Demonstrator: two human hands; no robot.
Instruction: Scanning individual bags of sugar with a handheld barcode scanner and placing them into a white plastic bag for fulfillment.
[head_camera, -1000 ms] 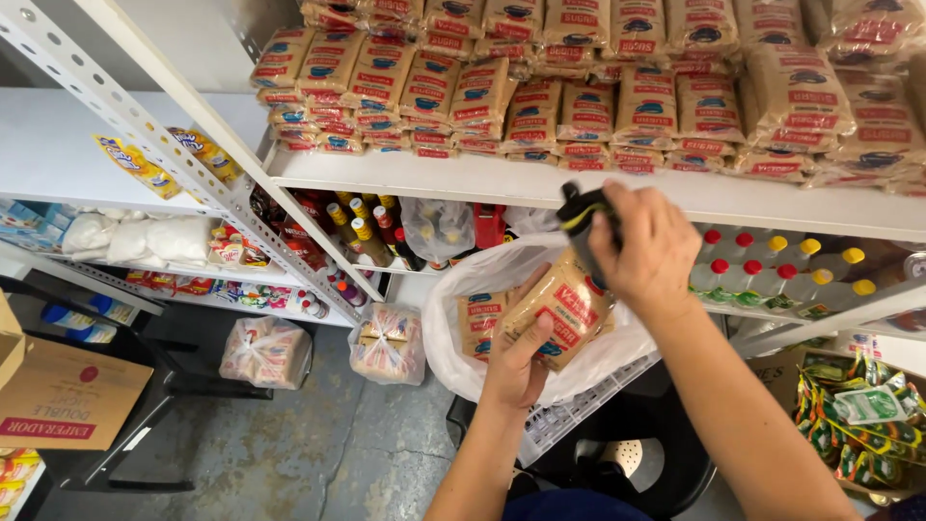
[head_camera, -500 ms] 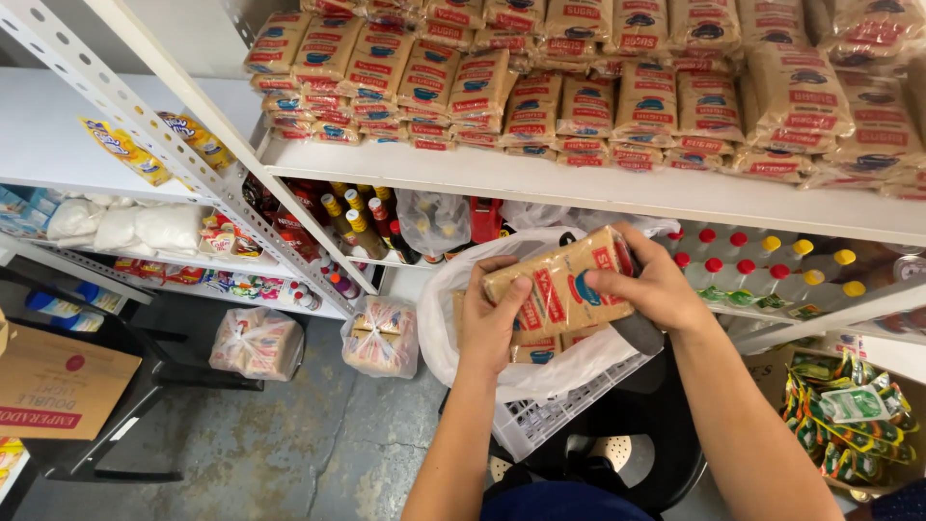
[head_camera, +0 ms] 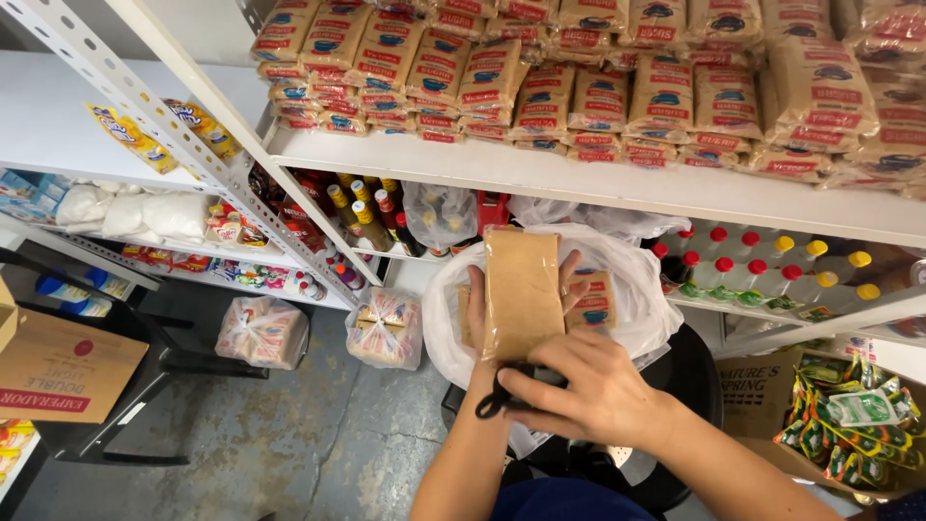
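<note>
Brown packet — above right hand

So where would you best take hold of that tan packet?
Probably by its two long edges near the middle, coming from behind, as the left hand does now. The tan packet is a flat, stiff-looking slab held upright with its plain face to the camera, so its narrow sides suit fingers and thumb. The right hand with the black tool crowds its lower end.
</note>
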